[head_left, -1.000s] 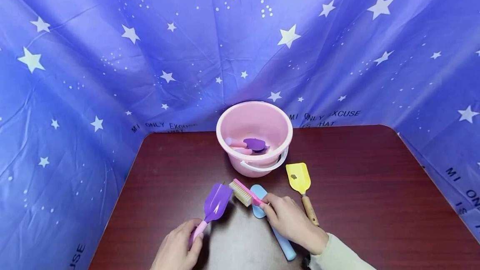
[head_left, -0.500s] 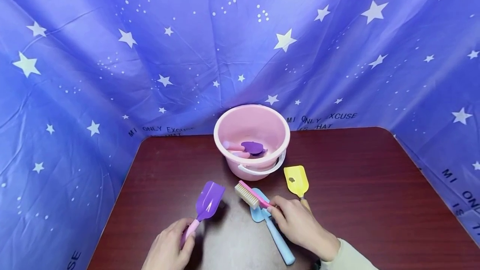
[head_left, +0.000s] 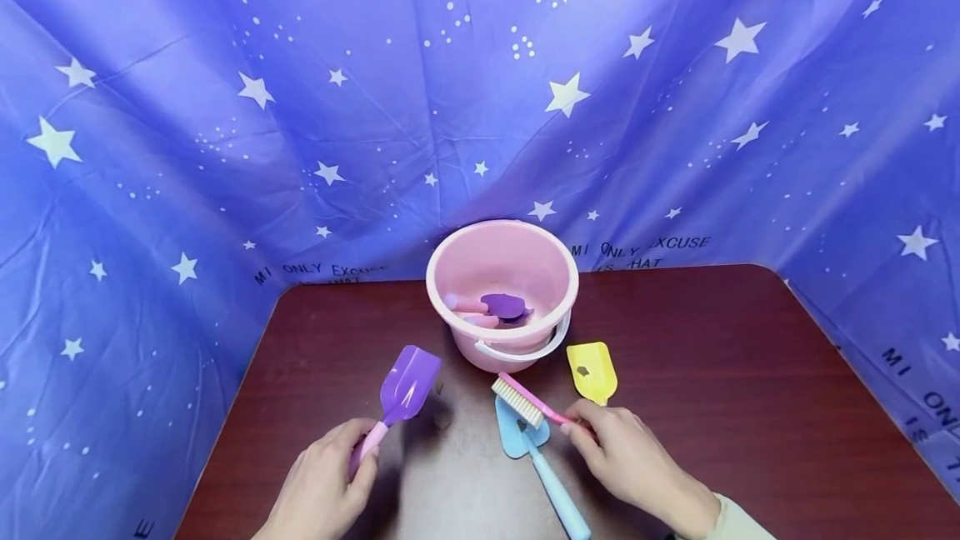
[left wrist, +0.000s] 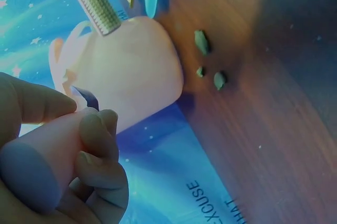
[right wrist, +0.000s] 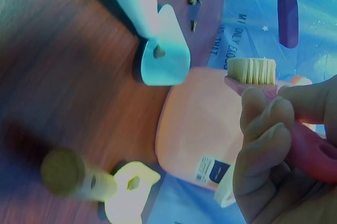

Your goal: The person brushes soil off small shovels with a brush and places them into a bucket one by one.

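Note:
My left hand [head_left: 322, 473] grips the pink handle of a purple toy shovel [head_left: 408, 383], its blade raised left of the bucket. Several small greenish-grey pebble-like lumps [left wrist: 201, 42] lie on the table near that blade. My right hand [head_left: 630, 450] pinches a pink scrub brush [head_left: 519, 403], its pale bristles [right wrist: 253, 71] showing. In the head view the brush overlaps the blade of a blue shovel [head_left: 557, 490] lying on the table. One similar lump [right wrist: 159, 51] rests on the blue blade. Beside the right hand lies a yellow shovel [head_left: 591, 369], also bearing a lump [right wrist: 134, 183]; its wooden handle [right wrist: 73, 174] is hidden in the head view.
A pink bucket [head_left: 468, 347] with a white handle [head_left: 525, 355] stands at the table's back middle. Inside are a purple shovel blade [head_left: 504, 306] and pink handles [head_left: 480, 321]. Behind the dark red table [head_left: 690, 340] hangs a blue star-patterned curtain [head_left: 412, 107].
My left hand has drawn the purple shovel leftward, away from the brush. The right hand has carried the brush to the right, over the blue blade. The head view has tilted slightly up.

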`<state>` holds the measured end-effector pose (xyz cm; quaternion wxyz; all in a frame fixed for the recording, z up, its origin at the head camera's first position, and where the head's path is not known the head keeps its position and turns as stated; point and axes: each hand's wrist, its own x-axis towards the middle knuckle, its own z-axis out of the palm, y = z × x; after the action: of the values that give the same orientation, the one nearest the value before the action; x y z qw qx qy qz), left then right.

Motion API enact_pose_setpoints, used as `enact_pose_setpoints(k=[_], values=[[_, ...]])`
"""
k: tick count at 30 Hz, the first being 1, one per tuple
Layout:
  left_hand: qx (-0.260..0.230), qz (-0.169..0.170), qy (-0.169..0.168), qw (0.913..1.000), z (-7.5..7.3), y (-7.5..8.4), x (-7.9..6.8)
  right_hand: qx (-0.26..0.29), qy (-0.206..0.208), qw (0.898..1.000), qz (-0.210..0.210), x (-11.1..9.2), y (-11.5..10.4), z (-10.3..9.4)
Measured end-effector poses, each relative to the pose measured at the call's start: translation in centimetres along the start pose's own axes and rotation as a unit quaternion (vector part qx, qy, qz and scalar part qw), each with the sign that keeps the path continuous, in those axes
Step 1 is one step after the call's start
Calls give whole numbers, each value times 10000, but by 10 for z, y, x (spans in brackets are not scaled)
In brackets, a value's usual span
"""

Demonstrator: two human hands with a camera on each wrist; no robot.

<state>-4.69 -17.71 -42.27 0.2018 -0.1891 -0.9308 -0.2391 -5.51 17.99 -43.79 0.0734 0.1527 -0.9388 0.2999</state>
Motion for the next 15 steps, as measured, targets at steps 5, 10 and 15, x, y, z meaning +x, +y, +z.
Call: enact_pose_setpoints(k=[5,10,15], values=[[55,-29,-67,10000,-5,-1,8,-114,125,9999,-7,-1,6,-7],[81,-24,4,10000,-9,-4,15,-236,212,9995,-1,-2,11,-16],[75,-5,48,10000,-15,-4,25,-256,190,9995,87,-4,18,-27]])
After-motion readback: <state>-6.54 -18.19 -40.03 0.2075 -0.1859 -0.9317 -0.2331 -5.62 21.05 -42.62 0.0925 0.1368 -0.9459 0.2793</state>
